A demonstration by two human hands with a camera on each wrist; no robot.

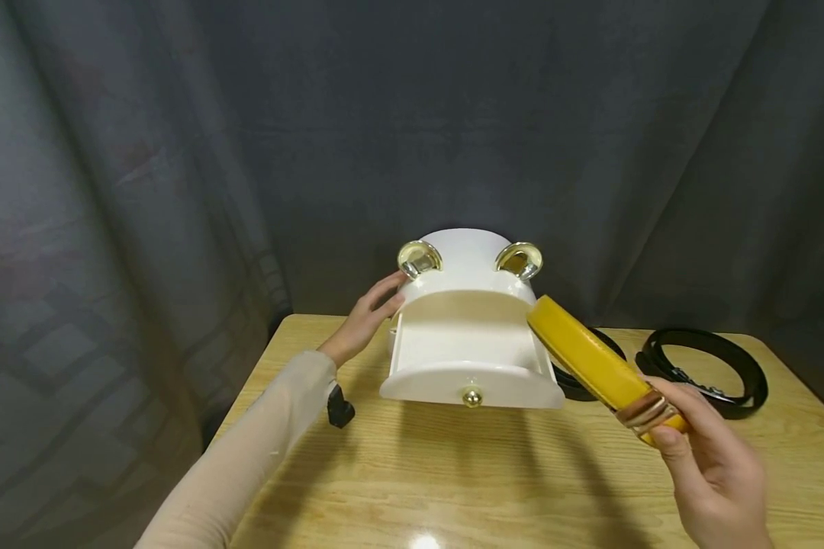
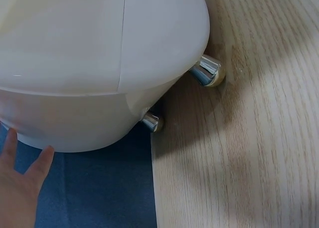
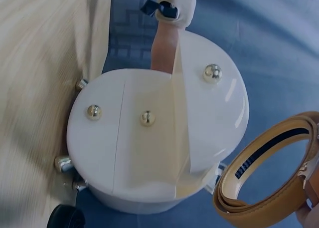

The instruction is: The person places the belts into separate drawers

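Table [image 1: 453, 473], half-hidden black belts [image 1: 710, 366]

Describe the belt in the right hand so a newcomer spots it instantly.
Start at the white round drawer box on the wooden table. Just right of its open drawer, the right hand holds a coiled yellow leather belt. The belts behind it are black.

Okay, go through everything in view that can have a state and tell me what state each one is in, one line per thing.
White round drawer box: standing on the wooden table, steadied at its side.
Drawer with gold knob: pulled open; nothing visible inside.
Yellow coiled leather belt: rolled up, held above the table beside the open drawer.
Two black coiled belts: lying rolled on the table.
Left hand: fingers straight, resting against the box.
Right hand: pinching the yellow belt at its buckle.
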